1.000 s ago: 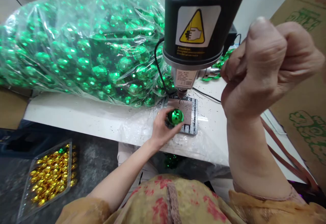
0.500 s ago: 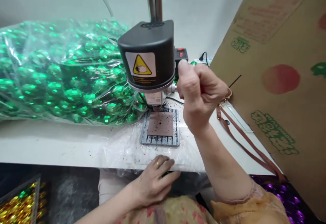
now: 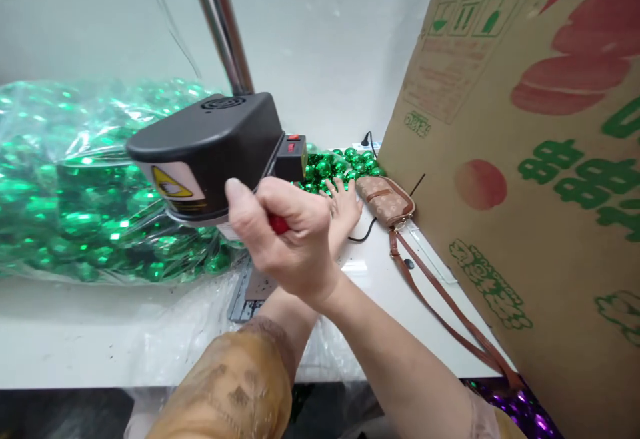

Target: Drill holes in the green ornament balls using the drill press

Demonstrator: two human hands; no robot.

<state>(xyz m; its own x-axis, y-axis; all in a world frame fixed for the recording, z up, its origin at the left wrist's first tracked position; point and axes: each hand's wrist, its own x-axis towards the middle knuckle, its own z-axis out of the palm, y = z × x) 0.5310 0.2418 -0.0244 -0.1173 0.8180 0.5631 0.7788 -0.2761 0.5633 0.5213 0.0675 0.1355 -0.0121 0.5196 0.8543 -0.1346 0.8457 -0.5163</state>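
My right hand (image 3: 290,242) is closed around a feed handle on the right side of the bench drill press (image 3: 235,132); a red knob (image 3: 278,224) shows between its fingers. Passing beneath the right wrist, my left arm stretches to the back of the table. There my left hand (image 3: 345,206) has its fingers spread at the near edge of a pile of shiny green balls (image 3: 327,167). Whether it touches any ball I cannot tell. The drill's slotted base plate (image 3: 240,302) is partly covered by my arm, and the drill bit is hidden.
A clear bag of green faceted balls (image 3: 85,219) lies left of the drill. On the right stand a brown purse (image 3: 385,199) with a long strap and a tall cardboard box (image 3: 480,239). Clear plastic sheeting (image 3: 175,332) covers part of the white table (image 3: 60,339).
My left hand has moved from the table's front edge to the green balls at the back. My view has swung right. The right hand stays closed at the drill's side.
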